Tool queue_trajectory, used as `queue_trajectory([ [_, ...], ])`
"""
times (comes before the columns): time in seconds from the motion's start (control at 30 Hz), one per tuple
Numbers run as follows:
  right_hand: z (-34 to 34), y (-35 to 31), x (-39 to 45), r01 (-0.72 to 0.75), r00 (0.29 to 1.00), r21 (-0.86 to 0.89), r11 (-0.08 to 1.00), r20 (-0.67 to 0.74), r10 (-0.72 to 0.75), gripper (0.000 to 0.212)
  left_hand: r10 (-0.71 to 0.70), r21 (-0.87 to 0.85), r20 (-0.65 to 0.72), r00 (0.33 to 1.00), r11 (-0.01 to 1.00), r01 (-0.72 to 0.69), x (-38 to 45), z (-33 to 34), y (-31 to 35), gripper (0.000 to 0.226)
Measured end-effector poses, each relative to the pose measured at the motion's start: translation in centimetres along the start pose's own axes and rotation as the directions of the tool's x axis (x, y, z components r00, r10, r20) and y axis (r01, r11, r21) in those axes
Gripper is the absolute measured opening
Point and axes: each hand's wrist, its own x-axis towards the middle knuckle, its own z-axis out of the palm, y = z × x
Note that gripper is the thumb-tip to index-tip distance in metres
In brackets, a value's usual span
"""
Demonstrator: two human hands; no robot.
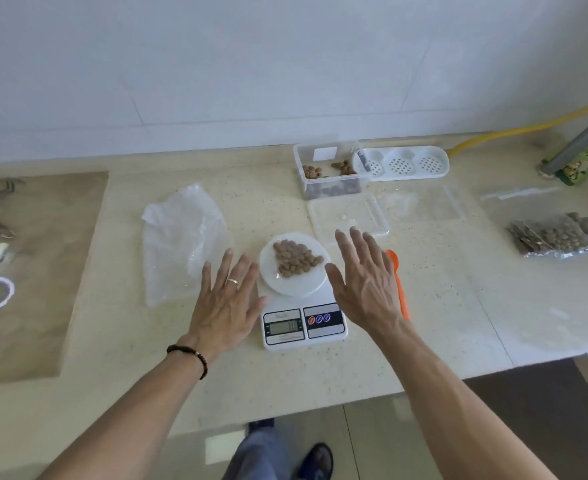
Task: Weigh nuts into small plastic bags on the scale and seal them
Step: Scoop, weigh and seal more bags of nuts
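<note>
- The bag of nuts (pixel 296 258) lies on the round pan of the scale (pixel 303 306), in the middle of the worktop (pixel 441 306) — between the two hands
- From the left hand (pixel 228 299) the bag is at about 2 o'clock; from the right hand (pixel 367 278) it is at about 9 to 10 o'clock. Both are just beside the pan, the left thumb nearly at its rim; neither hand is clearly nearer
- Both grips are released: fingers straight and spread, palms down, holding nothing, not touching the bag
- The bag's long axis runs from 11 o'clock down to 5 o'clock across the pan, so a hand from each side would meet its long edges
- The bag is clear thin plastic lying flat, brown nuts heaped in a loose wedge, wider toward the lower right; whether its mouth is sealed I cannot tell
- The scale's display is lit, digits too blurred to read
</note>
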Motion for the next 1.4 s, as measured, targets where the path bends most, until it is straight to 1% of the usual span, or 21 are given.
queue_trajectory([
  [0.13, 0.6, -0.3, -1.8, 0.021, 0.997, -0.063, 0.998, 0.077, -0.016, 0.062, -0.039, 0.017, 0.013, 0.999, 0.999, 0.039, -3.0, 1.2, 0.6, 0.082],
  [0.37, 0.3, -0.4, -3.4, 0.026, 0.997, -0.057, 0.998, 0.068, -0.022, 0.062, -0.056, 0.001, -0.015, 0.998, 0.998, 0.056, -4.9, 1.4, 2.0, 0.08],
  [0.7, -0.3, -0.2, -3.3, 0.013, 0.998, -0.012, 1.0, 0.055, -0.012, 0.061, -0.042, -0.002, -0.041, 0.998, 0.999, 0.042, -4.1, 0.6, 2.8, 0.079],
  [0.9, -0.9, 0.3, -1.8, -0.015, 0.999, 0.03, 0.999, 0.041, 0.014, 0.062, 0.015, -0.006, -0.037, 0.999, 1.0, -0.015, -1.5, -0.9, 2.7, 0.076],
  [1.0, -1.2, 0.8, -0.6, -0.123, 0.992, 0.135, 0.983, 0.033, 0.12, 0.061, 0.081, -0.031, -0.037, 0.996, 0.996, -0.082, 1.5, -2.0, 2.9, 0.079],
  [1.1, -1.6, 2.1, 0.5, -0.29, 0.952, 0.292, 0.911, -0.013, 0.307, 0.057, 0.15, -0.07, -0.036, 0.988, 0.986, -0.152, 5.3, -2.9, 3.7, 0.08],
  [1.17, -1.9, 3.2, 1.0, -0.402, 0.896, 0.396, 0.825, -0.015, 0.444, 0.052, 0.204, -0.083, -0.019, 0.979, 0.975, -0.205, 8.0, -3.0, 4.4, 0.078],
  [1.23, -2.0, 4.3, 1.2, -0.478, 0.836, 0.494, 0.726, 0.004, 0.548, 0.05, 0.25, -0.094, -0.017, 0.968, 0.963, -0.251, 10.6, -2.8, 5.3, 0.079],
  [1.33, -1.9, 6.0, 1.4, -0.586, 0.736, 0.585, 0.561, 0.094, 0.671, 0.046, 0.3, -0.134, 0.022, 0.954, 0.946, -0.294, 14.3, -2.3, 7.0, 0.084],
  [1.4, -1.5, 6.9, 1.4, -0.664, 0.655, 0.603, 0.442, 0.184, 0.733, 0.036, 0.314, -0.168, 0.055, 0.948, 0.939, -0.302, 16.6, -2.0, 8.1, 0.081],
])
